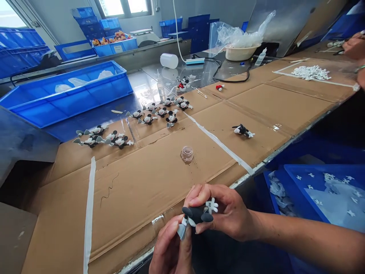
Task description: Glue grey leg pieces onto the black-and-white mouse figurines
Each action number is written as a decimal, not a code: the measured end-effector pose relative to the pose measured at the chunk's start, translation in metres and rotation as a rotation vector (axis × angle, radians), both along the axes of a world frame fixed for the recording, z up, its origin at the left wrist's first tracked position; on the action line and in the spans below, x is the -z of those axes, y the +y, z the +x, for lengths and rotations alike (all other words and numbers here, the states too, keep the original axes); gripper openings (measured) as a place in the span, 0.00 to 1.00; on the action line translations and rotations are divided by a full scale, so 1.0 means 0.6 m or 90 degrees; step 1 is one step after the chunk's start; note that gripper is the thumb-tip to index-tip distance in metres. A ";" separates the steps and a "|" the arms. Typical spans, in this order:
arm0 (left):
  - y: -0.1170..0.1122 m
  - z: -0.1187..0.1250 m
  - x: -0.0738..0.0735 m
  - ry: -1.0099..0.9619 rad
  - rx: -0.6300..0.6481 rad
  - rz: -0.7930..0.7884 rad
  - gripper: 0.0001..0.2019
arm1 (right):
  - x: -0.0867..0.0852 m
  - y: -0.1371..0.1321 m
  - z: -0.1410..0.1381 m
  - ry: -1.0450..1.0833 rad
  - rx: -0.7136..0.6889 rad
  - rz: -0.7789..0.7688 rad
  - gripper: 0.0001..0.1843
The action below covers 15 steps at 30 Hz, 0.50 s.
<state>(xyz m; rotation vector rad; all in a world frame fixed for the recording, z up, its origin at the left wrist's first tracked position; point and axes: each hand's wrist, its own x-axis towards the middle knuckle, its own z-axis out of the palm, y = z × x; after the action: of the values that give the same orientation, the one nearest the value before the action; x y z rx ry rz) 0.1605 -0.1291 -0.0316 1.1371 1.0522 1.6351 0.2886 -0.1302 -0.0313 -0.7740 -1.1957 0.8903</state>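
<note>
Near the table's front edge, both my hands hold one small black-and-white toy figure (pixel 197 215) with a white glove and a grey cone base. My right hand (pixel 225 211) wraps its fingers round the figure's body from the right. My left hand (pixel 171 247) pinches the grey base from below. A small clear jar (pixel 187 153) stands on the cardboard (pixel 148 182) just beyond my hands. One more figure (pixel 243 130) lies alone to the right. Rows of several similar figures (pixel 159 112) lie further back, with another group (pixel 104 139) to the left.
A large blue tray (pixel 68 93) with plastic bags sits at the back left. A blue bin (pixel 327 194) with white pieces stands below on the right. White pieces (pixel 310 72) lie at the far right, near another person's hand (pixel 355 45). A bowl with a plastic bag (pixel 242 51) and a cable stand behind.
</note>
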 end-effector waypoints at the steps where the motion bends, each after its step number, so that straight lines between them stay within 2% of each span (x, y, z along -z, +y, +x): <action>1: 0.000 0.001 0.000 -0.003 0.002 0.005 0.09 | 0.001 0.000 0.000 -0.001 0.001 0.002 0.19; 8: 0.001 -0.003 0.006 0.015 0.016 0.021 0.10 | 0.004 0.002 0.002 -0.008 0.000 0.028 0.21; 15: 0.004 0.001 0.008 0.045 0.004 0.063 0.08 | 0.001 0.001 0.001 0.010 -0.011 0.005 0.19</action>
<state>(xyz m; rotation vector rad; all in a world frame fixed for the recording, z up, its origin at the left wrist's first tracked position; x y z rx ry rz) 0.1611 -0.1269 -0.0367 1.2707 1.0198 1.6683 0.2894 -0.1296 -0.0320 -0.7500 -1.1938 0.9030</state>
